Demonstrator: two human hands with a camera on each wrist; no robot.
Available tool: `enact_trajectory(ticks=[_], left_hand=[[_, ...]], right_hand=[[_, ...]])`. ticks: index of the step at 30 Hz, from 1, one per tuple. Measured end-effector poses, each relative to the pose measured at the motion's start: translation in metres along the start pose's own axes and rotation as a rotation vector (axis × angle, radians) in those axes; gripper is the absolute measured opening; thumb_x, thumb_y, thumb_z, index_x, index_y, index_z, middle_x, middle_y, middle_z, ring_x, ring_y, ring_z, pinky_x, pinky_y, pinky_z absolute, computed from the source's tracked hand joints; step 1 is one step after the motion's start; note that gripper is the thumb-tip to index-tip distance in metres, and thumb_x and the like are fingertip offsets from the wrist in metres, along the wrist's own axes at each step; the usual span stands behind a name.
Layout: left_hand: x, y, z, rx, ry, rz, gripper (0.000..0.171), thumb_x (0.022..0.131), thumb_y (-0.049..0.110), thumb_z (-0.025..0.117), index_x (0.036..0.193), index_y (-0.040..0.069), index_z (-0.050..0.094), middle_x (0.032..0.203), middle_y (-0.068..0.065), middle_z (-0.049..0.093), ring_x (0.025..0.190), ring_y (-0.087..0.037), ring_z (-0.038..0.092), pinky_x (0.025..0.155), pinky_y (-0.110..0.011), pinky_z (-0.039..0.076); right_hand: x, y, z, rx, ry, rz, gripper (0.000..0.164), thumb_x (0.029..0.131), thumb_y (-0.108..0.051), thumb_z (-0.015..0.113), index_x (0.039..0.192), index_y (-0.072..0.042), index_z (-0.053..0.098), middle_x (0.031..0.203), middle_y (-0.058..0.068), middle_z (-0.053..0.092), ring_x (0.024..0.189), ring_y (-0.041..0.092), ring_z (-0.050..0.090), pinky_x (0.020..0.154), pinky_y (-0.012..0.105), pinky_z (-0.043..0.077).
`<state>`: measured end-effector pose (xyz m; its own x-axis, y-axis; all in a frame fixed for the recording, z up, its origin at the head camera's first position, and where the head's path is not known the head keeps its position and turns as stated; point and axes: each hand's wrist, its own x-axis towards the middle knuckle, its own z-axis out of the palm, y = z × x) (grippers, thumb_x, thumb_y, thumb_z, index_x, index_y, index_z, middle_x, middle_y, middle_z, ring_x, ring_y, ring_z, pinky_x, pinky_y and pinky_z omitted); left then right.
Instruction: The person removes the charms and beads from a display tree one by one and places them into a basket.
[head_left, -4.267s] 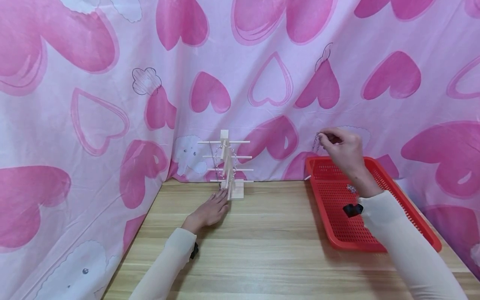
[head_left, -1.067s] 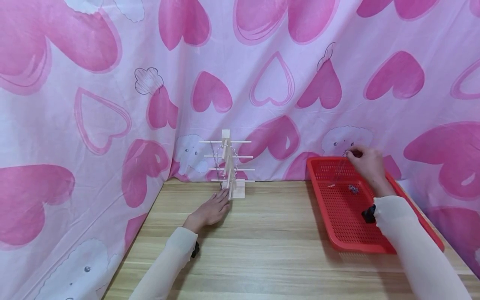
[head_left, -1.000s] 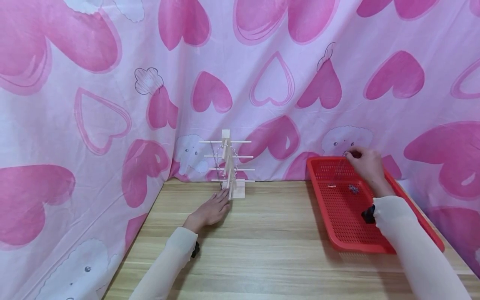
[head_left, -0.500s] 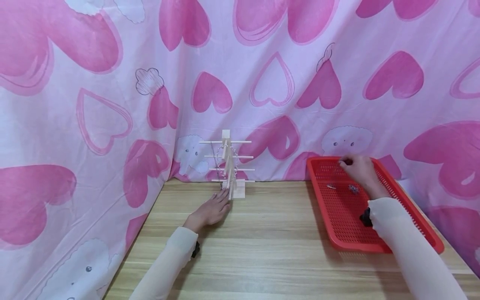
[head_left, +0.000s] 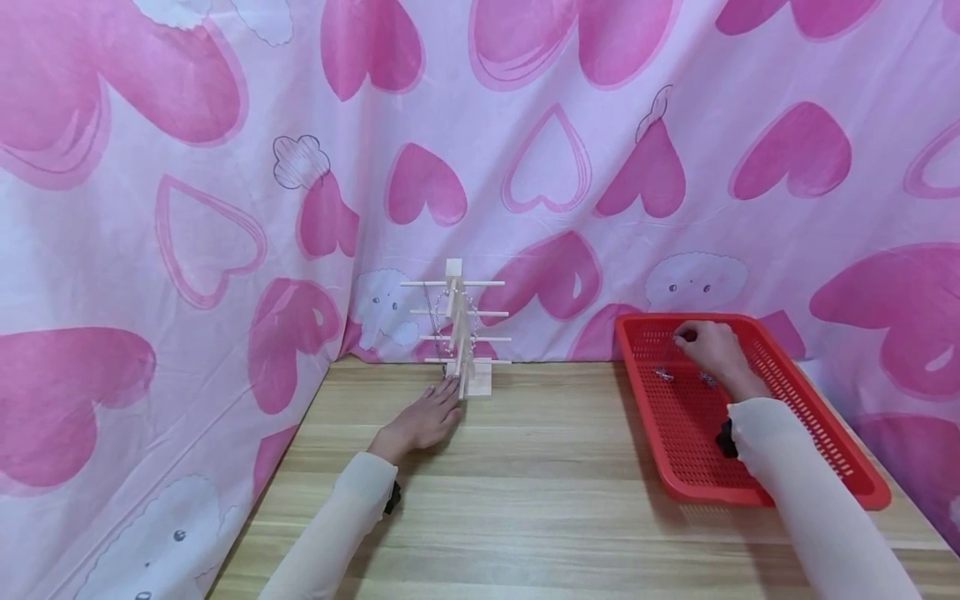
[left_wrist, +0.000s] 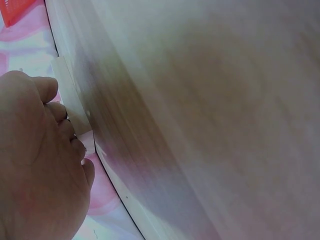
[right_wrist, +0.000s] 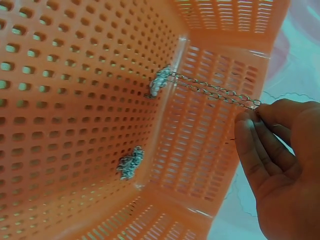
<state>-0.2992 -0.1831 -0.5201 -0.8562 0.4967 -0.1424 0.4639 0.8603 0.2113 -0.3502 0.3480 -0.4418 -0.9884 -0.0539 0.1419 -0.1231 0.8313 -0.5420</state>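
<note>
Above the red basket (head_left: 658, 467), the thumb and fingertips of my right hand (head_left: 716, 354) pinch a silver chain necklace (right_wrist: 215, 92). Two strands run down from the fingers, and the rest lies bunched on the basket floor near the end wall. A second bundled chain (right_wrist: 131, 162) lies a little way off on that floor. My left hand (head_left: 423, 417) rests with extended fingers at the base of a wooden peg stand (head_left: 453, 268). A beaded necklace (head_left: 471, 321) and a thin dark chain (head_left: 433, 317) hang from the stand's pegs.
The wood-grain table (head_left: 540, 467) stretches between the stand and the basket. Behind it and along both sides hangs a pink heart-print curtain (head_left: 547, 158). The stand is close to the table's back edge.
My right hand has come down from high at the basket's back left into the basket, lowering the chain, whose lower part now heaps on the floor. The left hand stays put.
</note>
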Motion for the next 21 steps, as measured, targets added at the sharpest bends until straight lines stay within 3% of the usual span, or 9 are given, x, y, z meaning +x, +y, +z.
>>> enact_trajectory(ticks=[7, 10, 15, 21], left_hand=[[0.0, 0.001, -0.002, 0.001, -0.003, 0.004, 0.062, 0.117, 0.035, 0.028, 0.169, 0.003, 0.019, 0.18, -0.013, 0.01, 0.168, -0.034, 0.011, 0.137, -0.051, 0.016], [-0.001, 0.001, -0.002, 0.001, -0.001, 0.007, 0.062, 0.117, 0.035, 0.028, 0.169, 0.003, 0.019, 0.18, -0.014, 0.01, 0.168, -0.035, 0.011, 0.137, -0.052, 0.016], [-0.001, 0.001, -0.003, 0.007, 0.004, 0.012, 0.062, 0.117, 0.035, 0.028, 0.169, 0.002, 0.02, 0.179, -0.014, 0.01, 0.167, -0.035, 0.012, 0.137, -0.053, 0.017], [-0.001, 0.0, -0.001, 0.002, 0.006, 0.012, 0.062, 0.117, 0.034, 0.029, 0.169, 0.002, 0.021, 0.179, -0.014, 0.01, 0.167, -0.035, 0.011, 0.137, -0.052, 0.017]], right_hand=[[-0.003, 0.009, 0.006, 0.026, -0.069, 0.038, 0.036, 0.106, -0.013, 0.062, 0.137, 0.006, 0.064, 0.122, 0.032, 0.065, 0.083, 0.033, 0.064, 0.059, 0.032, 0.056], [-0.004, 0.013, 0.009, 0.017, -0.071, 0.032, 0.036, 0.104, -0.011, 0.066, 0.135, 0.006, 0.065, 0.123, 0.032, 0.066, 0.093, 0.038, 0.065, 0.069, 0.038, 0.063], [-0.003, 0.017, 0.013, 0.035, -0.098, 0.055, 0.04, 0.101, -0.011, 0.07, 0.137, 0.004, 0.064, 0.126, 0.031, 0.066, 0.097, 0.041, 0.067, 0.087, 0.059, 0.066], [-0.004, 0.018, 0.014, 0.033, -0.117, 0.068, 0.041, 0.101, -0.012, 0.07, 0.138, 0.005, 0.063, 0.126, 0.032, 0.066, 0.099, 0.043, 0.067, 0.09, 0.063, 0.064]])
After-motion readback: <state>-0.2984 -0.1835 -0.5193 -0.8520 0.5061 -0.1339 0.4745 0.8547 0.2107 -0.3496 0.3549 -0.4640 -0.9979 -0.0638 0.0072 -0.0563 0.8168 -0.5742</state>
